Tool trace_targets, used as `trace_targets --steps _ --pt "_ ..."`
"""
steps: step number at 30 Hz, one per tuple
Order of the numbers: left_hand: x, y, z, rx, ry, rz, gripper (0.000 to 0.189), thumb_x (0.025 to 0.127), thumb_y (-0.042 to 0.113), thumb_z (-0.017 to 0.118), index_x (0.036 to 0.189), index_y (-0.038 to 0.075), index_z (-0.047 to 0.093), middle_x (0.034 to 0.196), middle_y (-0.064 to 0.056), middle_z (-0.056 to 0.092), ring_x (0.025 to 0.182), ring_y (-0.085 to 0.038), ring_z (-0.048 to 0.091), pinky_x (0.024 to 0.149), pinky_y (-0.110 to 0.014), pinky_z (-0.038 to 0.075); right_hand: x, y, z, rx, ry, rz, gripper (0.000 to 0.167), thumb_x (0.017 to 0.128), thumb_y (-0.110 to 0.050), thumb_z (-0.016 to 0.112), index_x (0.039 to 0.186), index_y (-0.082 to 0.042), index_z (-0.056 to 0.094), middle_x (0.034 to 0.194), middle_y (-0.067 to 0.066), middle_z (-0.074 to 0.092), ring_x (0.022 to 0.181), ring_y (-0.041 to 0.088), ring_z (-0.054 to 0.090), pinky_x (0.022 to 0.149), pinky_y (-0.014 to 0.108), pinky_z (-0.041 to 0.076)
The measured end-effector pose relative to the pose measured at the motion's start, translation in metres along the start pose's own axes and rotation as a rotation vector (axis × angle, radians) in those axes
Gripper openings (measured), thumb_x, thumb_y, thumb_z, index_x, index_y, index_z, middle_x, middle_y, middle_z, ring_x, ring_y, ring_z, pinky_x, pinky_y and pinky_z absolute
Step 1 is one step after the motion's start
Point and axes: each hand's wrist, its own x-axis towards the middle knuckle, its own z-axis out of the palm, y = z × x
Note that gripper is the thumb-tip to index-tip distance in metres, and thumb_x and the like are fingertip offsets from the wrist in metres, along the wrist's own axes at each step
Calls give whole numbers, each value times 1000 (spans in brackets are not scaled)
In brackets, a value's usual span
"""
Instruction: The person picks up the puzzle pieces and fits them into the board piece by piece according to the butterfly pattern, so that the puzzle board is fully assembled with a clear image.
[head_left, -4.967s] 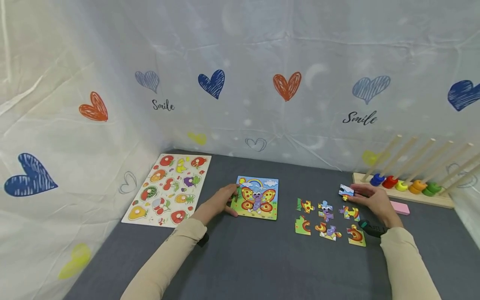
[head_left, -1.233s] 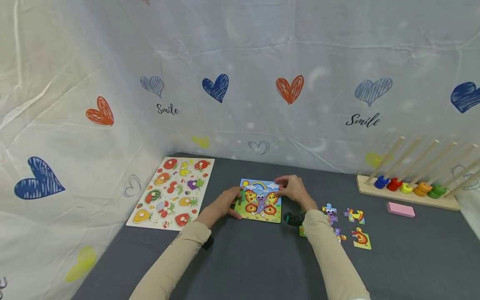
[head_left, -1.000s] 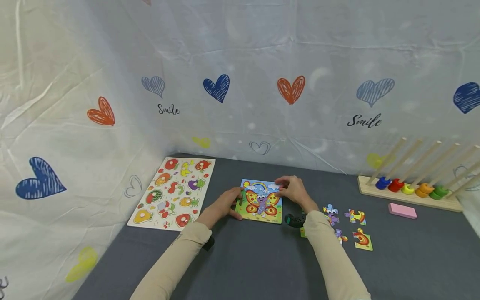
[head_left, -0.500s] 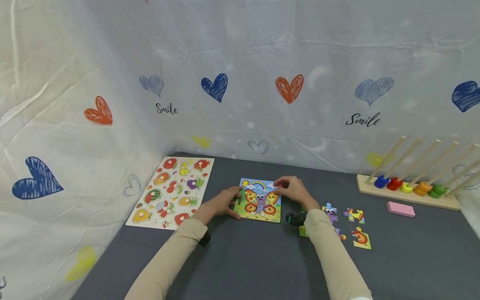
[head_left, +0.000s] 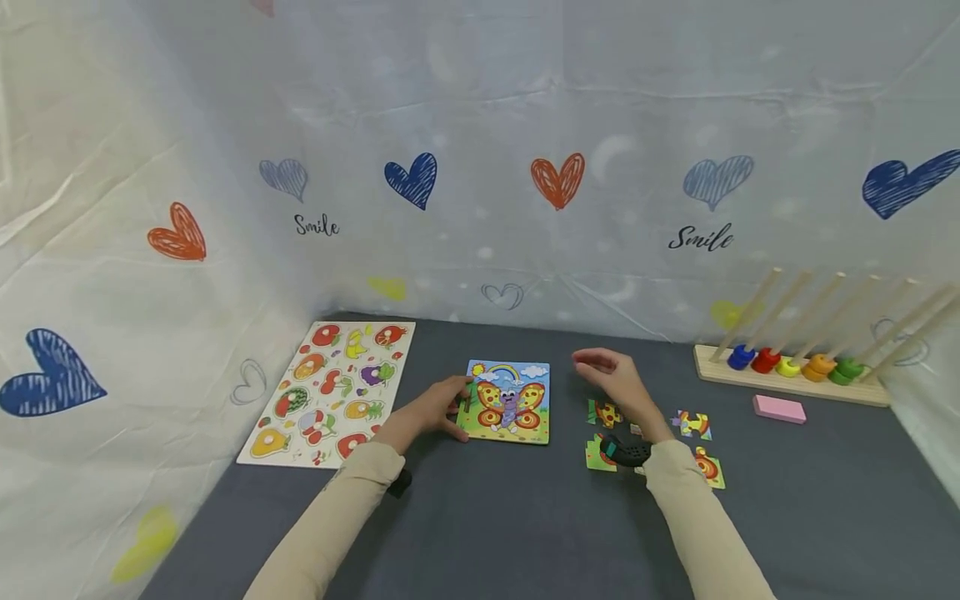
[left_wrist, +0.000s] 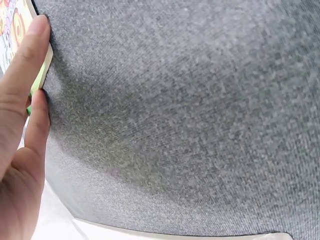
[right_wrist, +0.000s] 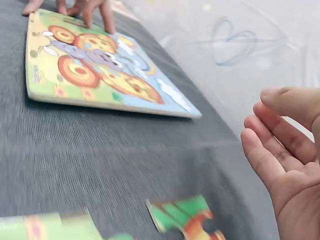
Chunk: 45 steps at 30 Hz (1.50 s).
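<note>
Table: covered in dark grey fabric, ribbed in the right wrist view.
Fruit board: flat at the far left, pale, dotted with colourful fruit.
Butterfly board: flat near the middle, face up, apart from the fruit board.
Loose puzzle pieces: spread right of the butterfly board, some partly covered by an arm.
Pink block: lying just in front of the rack.
Ring rack: wooden base along the back right, five colours of ring on slim pegs.
</note>
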Motion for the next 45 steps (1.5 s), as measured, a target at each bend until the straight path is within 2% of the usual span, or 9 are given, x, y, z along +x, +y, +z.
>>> trace_targets --steps 4,7,10,15,20,23,29,36,45 --pt "-1 -2 -2 -12 -27 10 56 74 15 84 116 -2 52 148 -20 33 110 -30 51 91 -38 46 -14 -3 -15 27 26 3 34 95 -6 60 124 12 56 120 25 60 107 24 63 85 25 51" --pt "-2 -4 -5 -31 -48 0 72 75 13 82 134 -3 44 141 -18 41 103 -27 52 88 -36 47 -24 -5 -23 40 30 11 35 94 -7 61 123 13 55 118 19 63 104 14 64 84 23 51" --pt "-3 -6 -7 -42 -62 -11 87 76 10 81 146 -3 31 131 -16 48 96 -23 52 85 -35 48 -33 -4 -28 58 15 24 38 94 -6 62 124 14 53 117 14 65 105 12 64 84 21 50" --pt "-4 -6 -8 -50 -51 -5 88 74 8 83 144 -5 33 125 -16 50 92 -22 53 81 -33 49 -48 -1 -32 56 -19 35 39 92 -2 63 125 16 52 117 16 65 106 15 63 82 23 51" --pt "-4 -6 -5 -47 -29 -13 81 72 8 84 139 -4 40 127 -15 49 86 -17 49 77 -29 47 -60 8 -32 3 -32 38 40 87 0 68 122 16 54 118 28 60 108 18 63 83 24 51" --pt "-5 -7 -4 -43 -23 -23 82 71 8 84 140 -3 40 127 -14 50 85 -16 49 76 -28 46 -64 15 -31 -50 -43 41 42 84 1 71 120 15 55 119 32 57 110 24 61 83 23 51" --pt "-5 -7 -4 -54 -23 -25 87 71 8 84 143 -3 36 127 -14 51 88 -19 52 78 -30 48 -65 21 -28 -169 -52 31 46 79 0 76 120 10 58 119 29 58 111 41 57 85 23 50" --pt "-4 -6 -4 -73 -26 -27 90 71 8 84 145 -4 33 125 -14 51 89 -19 51 79 -31 48 -58 18 -24 -313 -30 8 47 75 2 79 117 9 60 114 26 62 107 41 59 82 27 52" --pt "0 -6 -2 -105 -12 -44 89 70 6 84 144 -3 35 125 -14 54 86 -17 50 78 -29 48 -39 21 -17 -197 -42 9 47 76 6 76 119 10 59 117 27 61 110 42 57 87 29 49"
